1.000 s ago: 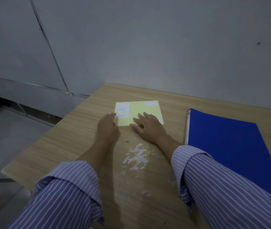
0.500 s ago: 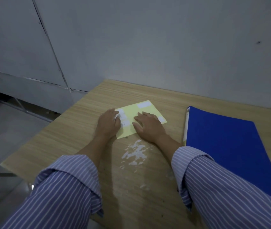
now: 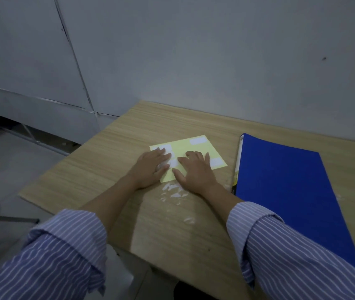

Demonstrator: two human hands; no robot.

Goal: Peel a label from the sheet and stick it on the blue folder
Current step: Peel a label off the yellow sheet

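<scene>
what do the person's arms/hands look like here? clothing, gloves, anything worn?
Both arms wear a long-sleeved shirt, blue with thin white pinstripes. The left sleeve and right sleeve are each pushed back to a bunched cuff, leaving the forearms bare. The left hand and right hand are bare: no gloves. No ring, watch or bracelet shows from this view.

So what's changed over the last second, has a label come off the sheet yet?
Not visibly. The yellow label sheet has been turned clockwise and pulled slightly nearer, and both hands now lie on it: the left hand over its left labels, the right hand flat on its middle. No label is seen lifted. The blue folder and the white scraps stayed put.
</scene>
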